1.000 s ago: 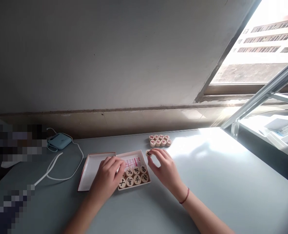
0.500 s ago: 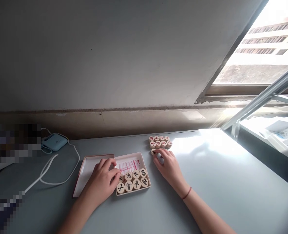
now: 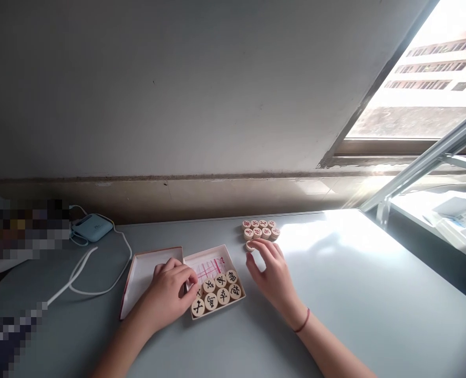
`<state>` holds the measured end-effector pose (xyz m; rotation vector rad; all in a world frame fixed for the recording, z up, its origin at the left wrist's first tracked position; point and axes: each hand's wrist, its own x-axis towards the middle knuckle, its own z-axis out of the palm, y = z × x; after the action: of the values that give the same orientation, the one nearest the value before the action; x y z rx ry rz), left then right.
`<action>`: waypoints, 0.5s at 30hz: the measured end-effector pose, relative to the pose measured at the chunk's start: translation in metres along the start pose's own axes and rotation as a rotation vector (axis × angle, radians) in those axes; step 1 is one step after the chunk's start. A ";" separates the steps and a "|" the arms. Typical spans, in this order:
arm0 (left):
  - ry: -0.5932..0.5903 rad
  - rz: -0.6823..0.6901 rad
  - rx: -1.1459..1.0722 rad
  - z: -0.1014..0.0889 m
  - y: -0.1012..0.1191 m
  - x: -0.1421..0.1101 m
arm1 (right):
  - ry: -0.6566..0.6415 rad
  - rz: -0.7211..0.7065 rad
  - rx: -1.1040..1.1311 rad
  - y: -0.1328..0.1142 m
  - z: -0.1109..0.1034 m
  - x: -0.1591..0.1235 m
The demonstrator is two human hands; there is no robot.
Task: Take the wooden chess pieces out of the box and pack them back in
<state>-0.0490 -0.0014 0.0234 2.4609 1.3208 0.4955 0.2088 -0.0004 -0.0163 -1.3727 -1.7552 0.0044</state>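
My left hand (image 3: pixel 172 289) reaches over the left side of a shallow open box (image 3: pixel 218 312). Its thumb and curled fingers close at a black-marked Chinese chess piece (image 3: pixel 199 293), partly hidden under the fingertips. More pieces with black characters, such as the front-left piece (image 3: pixel 197 307), lie in two rows in the box's near half. On the table my right hand (image 3: pixel 271 266) has thumb and fingers apart, its index fingertip at the edge of a single piece (image 3: pixel 249 246). Just beyond are two rows of red-marked pieces (image 3: pixel 257 232).
The box's lid (image 3: pixel 149 256) lies left of it, partly under my left forearm. A blue device (image 3: pixel 93 228) and a white cable (image 3: pixel 83 294) are at the left of the grey table (image 3: pixel 280 341). Papers (image 3: pixel 463 210) rest on a shelf at the right, beside a metal frame.
My right thumb has drawn back from the single piece, widening the hand. The left fingers have come down and curled at the box's left side, and the box has turned slightly.
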 end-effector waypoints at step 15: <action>0.168 -0.249 -0.335 0.005 0.031 0.000 | -0.059 -0.267 0.197 -0.048 -0.004 -0.008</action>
<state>-0.0240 -0.0181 0.0322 1.9889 1.4487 0.7998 0.1741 -0.0273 0.0046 -1.0003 -1.9205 0.0696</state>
